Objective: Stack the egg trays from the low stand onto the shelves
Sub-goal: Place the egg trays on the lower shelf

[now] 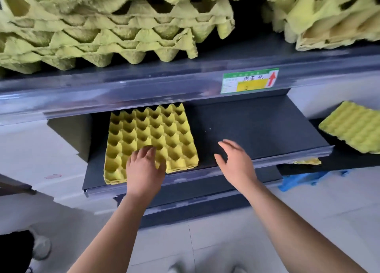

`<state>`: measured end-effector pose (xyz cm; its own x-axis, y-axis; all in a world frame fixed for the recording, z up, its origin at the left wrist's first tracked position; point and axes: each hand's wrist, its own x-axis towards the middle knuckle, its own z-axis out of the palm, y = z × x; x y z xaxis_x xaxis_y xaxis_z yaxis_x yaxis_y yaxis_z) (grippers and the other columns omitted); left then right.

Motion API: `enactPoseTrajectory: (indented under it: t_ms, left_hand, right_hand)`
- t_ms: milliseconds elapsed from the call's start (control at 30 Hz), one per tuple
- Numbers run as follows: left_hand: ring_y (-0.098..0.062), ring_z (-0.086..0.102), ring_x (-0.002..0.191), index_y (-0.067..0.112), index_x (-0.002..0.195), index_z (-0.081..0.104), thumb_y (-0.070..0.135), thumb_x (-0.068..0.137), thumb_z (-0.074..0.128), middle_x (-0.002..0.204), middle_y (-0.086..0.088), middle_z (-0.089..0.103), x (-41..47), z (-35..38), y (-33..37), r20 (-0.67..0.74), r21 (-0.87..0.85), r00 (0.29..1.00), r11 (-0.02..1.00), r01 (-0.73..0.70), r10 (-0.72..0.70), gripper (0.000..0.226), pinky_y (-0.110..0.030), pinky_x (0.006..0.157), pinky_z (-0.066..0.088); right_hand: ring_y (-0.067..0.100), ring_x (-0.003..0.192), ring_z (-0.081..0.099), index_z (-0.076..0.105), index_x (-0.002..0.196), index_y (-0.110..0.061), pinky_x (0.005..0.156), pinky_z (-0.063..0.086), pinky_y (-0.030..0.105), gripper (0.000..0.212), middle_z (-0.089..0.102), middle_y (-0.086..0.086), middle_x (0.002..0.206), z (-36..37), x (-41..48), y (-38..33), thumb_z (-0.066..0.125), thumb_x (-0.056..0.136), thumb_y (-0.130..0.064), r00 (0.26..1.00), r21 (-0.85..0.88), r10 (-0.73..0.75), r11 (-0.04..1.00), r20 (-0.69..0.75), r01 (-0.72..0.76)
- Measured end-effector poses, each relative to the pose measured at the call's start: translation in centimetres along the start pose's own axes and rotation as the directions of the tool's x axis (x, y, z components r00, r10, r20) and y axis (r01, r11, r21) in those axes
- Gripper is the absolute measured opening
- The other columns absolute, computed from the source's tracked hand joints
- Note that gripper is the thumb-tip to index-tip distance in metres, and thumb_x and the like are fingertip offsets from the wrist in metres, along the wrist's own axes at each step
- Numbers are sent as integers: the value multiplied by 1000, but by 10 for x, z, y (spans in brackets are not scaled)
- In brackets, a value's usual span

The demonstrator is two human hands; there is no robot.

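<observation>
1 yellow egg tray [151, 141] on the lower shelf [257, 128], both our hands near it.
Our left hand [145, 167] lies flat on the tray's front edge, fingers loosely spread, gripping nothing; our right hand [234, 162] hovers open over bare shelf beside it. Tray stacks [98, 32] fill the shelf above.

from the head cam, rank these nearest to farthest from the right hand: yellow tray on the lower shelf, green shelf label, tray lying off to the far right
From the right hand:
1. Yellow tray, to its left on the lower shelf.
2. Green shelf label, above on the upper shelf edge.
3. Far-right tray, beyond the shelf's right end.
</observation>
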<state>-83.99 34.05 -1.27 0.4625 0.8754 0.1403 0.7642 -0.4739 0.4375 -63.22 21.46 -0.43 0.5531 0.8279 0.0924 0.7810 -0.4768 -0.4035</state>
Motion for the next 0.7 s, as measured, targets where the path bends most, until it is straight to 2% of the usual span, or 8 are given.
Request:
enactPoseTrajectory:
  t_ms: [133, 233, 367, 467, 567, 700]
  left_hand:
    - [-40, 61, 100, 9, 115, 70, 24, 83, 72, 116, -10, 69, -5, 25, 82, 10, 48, 975, 974, -221, 220, 36, -47, 86, 49]
    - [-37, 65, 88, 10, 103, 73, 29, 76, 65, 104, -8, 72, -11, 52, 156, 42, 28, 939, 939, -343, 342, 34, -44, 79, 53]
    - [-34, 68, 81, 10, 98, 75, 21, 72, 82, 99, -7, 74, -32, 96, 257, 81, -26, 896, 899, -437, 437, 30, -44, 78, 53]
    - [-34, 68, 77, 11, 95, 75, 14, 66, 85, 94, -6, 74, -48, 133, 328, 101, -90, 872, 877, -471, 479, 30, -42, 74, 54]
    - [-34, 67, 81, 13, 96, 75, 16, 70, 79, 95, -5, 74, -60, 167, 390, 144, -149, 850, 861, -487, 506, 26, -42, 74, 53]
    - [-34, 68, 86, 14, 96, 74, 20, 71, 83, 96, -6, 74, -64, 209, 459, 235, -171, 807, 841, -514, 541, 27, -44, 75, 52]
  right_hand:
    - [34, 94, 66, 70, 107, -3, 82, 53, 36, 29, 68, 11, 113, -42, -27, 62, 73, 80, -11, 987, -39, -5, 999, -160, -2]
    - [33, 82, 68, 71, 98, -2, 72, 56, 35, 25, 71, 12, 100, -76, -46, 121, 74, 74, -10, 981, -74, 41, 996, -191, -56]
    - [30, 92, 64, 68, 104, -6, 80, 54, 36, 31, 68, 8, 101, -123, -72, 209, 53, 83, -23, 976, -55, 128, 989, -178, -139]
    - [28, 86, 65, 70, 98, -7, 73, 53, 31, 23, 69, 7, 95, -157, -91, 273, 66, 77, -15, 954, -83, 170, 977, -247, -196]
    - [31, 85, 65, 70, 97, -6, 71, 53, 34, 22, 69, 10, 94, -184, -106, 330, 72, 75, -10, 928, -75, 241, 959, -284, -272]
    - [30, 106, 61, 68, 112, -6, 88, 48, 38, 28, 67, 11, 114, -210, -116, 397, 67, 85, -13, 878, -28, 376, 915, -297, -402]
